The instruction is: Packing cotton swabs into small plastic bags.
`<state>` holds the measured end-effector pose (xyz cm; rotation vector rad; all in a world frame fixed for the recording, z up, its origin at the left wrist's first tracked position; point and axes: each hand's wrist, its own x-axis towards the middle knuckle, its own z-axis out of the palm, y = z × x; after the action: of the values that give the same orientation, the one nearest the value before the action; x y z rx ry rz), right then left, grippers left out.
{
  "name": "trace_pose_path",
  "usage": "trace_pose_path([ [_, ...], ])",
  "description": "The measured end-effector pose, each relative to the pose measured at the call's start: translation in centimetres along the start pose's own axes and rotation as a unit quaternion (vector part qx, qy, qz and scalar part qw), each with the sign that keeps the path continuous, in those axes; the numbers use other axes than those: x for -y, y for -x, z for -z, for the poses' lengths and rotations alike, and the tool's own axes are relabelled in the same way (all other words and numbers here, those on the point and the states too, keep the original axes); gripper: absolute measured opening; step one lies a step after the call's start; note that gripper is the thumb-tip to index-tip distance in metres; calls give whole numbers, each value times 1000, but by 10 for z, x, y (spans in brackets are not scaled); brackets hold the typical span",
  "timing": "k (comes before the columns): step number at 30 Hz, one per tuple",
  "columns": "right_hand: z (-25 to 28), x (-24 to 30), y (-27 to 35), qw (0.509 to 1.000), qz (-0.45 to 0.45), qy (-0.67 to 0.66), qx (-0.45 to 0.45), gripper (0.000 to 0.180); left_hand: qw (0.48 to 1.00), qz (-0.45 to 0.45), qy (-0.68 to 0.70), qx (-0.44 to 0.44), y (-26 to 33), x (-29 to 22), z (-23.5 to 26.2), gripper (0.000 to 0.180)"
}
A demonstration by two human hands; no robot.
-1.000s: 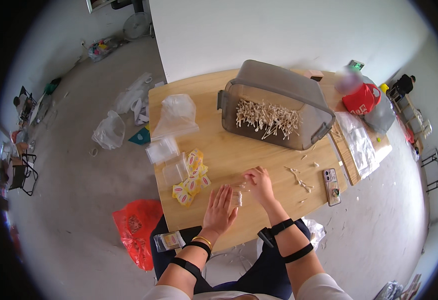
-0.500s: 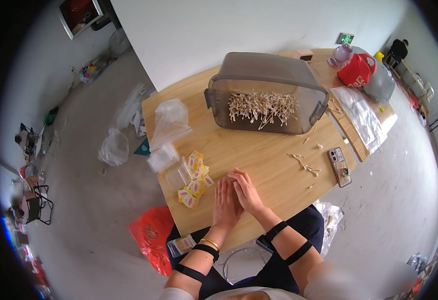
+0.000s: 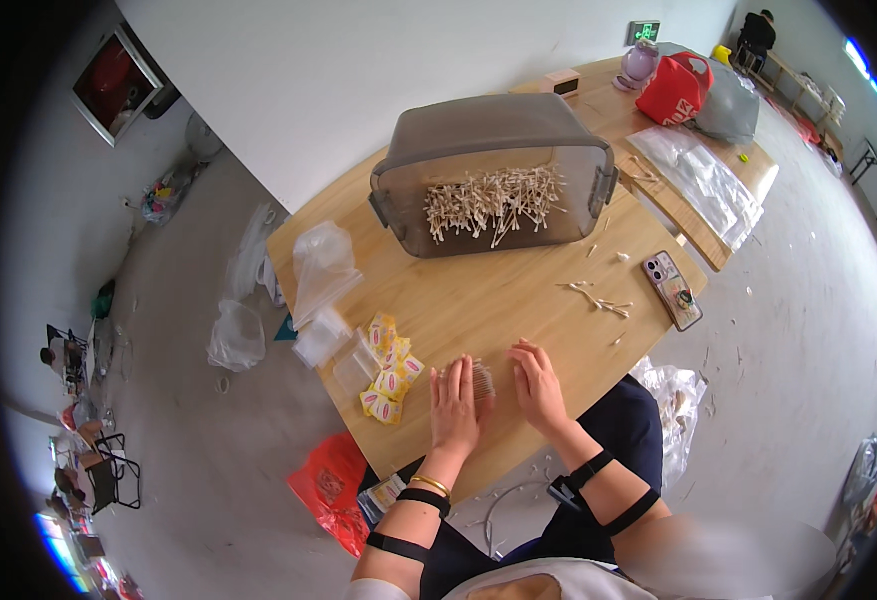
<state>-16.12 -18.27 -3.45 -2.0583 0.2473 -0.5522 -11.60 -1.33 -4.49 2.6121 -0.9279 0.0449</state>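
Note:
My left hand (image 3: 453,408) rests on the wooden table, its long fingers alongside a neat bundle of cotton swabs (image 3: 483,380) and its thumb at the bundle's near end. A short gap to the right of it, my right hand (image 3: 538,388) has slightly bent fingers and nothing visible in them. Left of my left hand lie several yellow-and-white paper cards (image 3: 390,380). Beyond both hands, a grey translucent plastic bin (image 3: 498,128) lies on its side, open toward me, with a heap of loose cotton swabs (image 3: 493,205) inside.
Clear plastic bags (image 3: 326,262) and a clear box (image 3: 356,366) lie at the table's left. Stray swabs (image 3: 603,303) and a phone (image 3: 672,290) are on the right. Farther back stand a red bag (image 3: 674,90) and plastic sheets (image 3: 703,180). A red plastic bag (image 3: 330,492) hangs below the table's near-left edge.
My right hand has come away from the swab bundle and moved right, uncovering the swabs beside my left hand. The view has turned slightly.

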Motion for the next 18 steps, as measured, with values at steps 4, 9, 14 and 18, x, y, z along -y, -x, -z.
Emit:
trace_pose_path([
  [4, 4, -4, 18, 993, 67, 80, 55, 35, 997, 1, -65, 28, 3, 5, 3, 81],
  [9, 2, -1, 30, 986, 68, 118, 96, 44, 995, 16, -69, 65, 8, 4, 9, 83],
  [14, -10, 4, 9, 985, 81, 115, 102, 38, 997, 9, -64, 43, 18, 3, 12, 80],
  [18, -23, 4, -14, 970, 120, 164, 135, 33, 997, 7, -66, 32, 27, 9, 2, 77],
])
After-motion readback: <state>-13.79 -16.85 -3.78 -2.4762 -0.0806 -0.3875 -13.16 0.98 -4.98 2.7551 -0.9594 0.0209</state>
